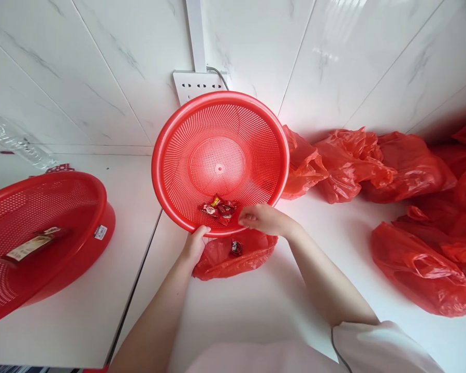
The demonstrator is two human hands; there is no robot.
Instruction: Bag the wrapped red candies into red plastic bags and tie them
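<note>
ok so you've got the basket point(256, 119) tipped toward you in the middle of the frame, mouth facing you, with a little pile of candies point(218, 209) sitting at its low side, just inside the bottom rim. your left hand point(196, 244) is at the lower left of that rim, thumb hooked over the edge so it's gripping the basket, though the other fingers are hidden underneath. your right hand point(262, 217) is at the lower right of the rim, fingers curled in narrow right beside the candies, and honestly i can't tell if there's anything in them. right under the rim, center of the frame and a bit low, there's a red bag point(233, 267) on the table point(233, 316) with a lone candy point(236, 248) showing in it. other basket point(101, 194) is at the left edge with a packet point(33, 246) inside, clear bottle point(17, 146) behind it, and a bunch of filled bags point(419, 269) along the right side.
</note>
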